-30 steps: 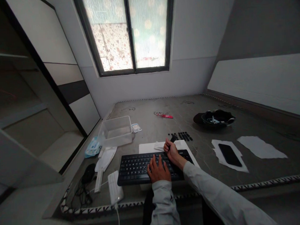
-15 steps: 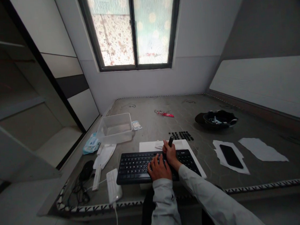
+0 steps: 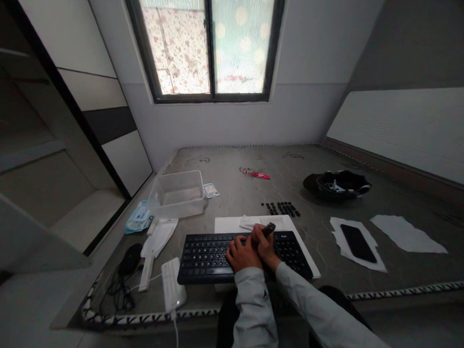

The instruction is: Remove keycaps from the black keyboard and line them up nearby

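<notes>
One dark handheld object (image 3: pixel 270 227) is gripped in the right hand (image 3: pixel 264 246) over a black keyboard (image 3: pixel 208 254); the left hand (image 3: pixel 243 254) adjoins the right, fingers bent; hold indeterminable.

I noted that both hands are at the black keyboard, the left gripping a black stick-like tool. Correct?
Not quite: the head view shows the right hand gripping the black stick-like tool; the left hand is also at the black keyboard.

The keyboard (image 3: pixel 207 257) looks matt plastic — the bin (image 3: pixel 183 209) smooth, translucent plastic, the sleeves (image 3: pixel 256 309) matt, creased cloth.
</notes>
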`<state>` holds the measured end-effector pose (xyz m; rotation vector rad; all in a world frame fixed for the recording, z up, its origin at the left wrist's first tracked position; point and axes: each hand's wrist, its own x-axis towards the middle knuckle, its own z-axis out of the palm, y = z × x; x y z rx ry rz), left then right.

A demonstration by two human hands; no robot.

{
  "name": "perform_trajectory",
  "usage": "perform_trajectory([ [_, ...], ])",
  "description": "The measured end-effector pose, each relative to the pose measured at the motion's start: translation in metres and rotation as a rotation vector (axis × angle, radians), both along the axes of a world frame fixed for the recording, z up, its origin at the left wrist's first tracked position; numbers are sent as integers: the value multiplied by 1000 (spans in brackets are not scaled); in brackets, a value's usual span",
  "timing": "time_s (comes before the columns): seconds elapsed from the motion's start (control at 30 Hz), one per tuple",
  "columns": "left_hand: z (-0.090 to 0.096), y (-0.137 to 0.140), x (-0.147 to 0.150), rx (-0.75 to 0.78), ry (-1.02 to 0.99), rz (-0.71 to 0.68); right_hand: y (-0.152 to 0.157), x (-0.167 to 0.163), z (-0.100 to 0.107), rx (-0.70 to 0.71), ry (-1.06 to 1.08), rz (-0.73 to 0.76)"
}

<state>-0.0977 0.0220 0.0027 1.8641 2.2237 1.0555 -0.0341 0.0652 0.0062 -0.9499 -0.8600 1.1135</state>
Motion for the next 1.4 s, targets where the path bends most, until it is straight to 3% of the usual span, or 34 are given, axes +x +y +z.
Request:
perform_trajectory([
  [0.23, 6, -3, -3, -20, -41, -30, -19, 18, 16, 121, -36, 8],
  [0.4, 8, -6, -3, -7, -25, -50, -32, 50, 20, 184, -79, -109],
  [0.73, 5, -6, 1, -9, -34, -99, -56, 99, 30, 175, -692, -340],
  [0.9, -1, -2, 16, -6, 15, -128, -66, 98, 7, 207, -798, -478],
  [1.1, -5, 4, 21, 14, -51, -167, -63, 101, -19, 252, -986, -360],
  [1.4, -10, 3, 23, 94, -39, -288, -63, 96, -6, 322, -1106, -317],
])
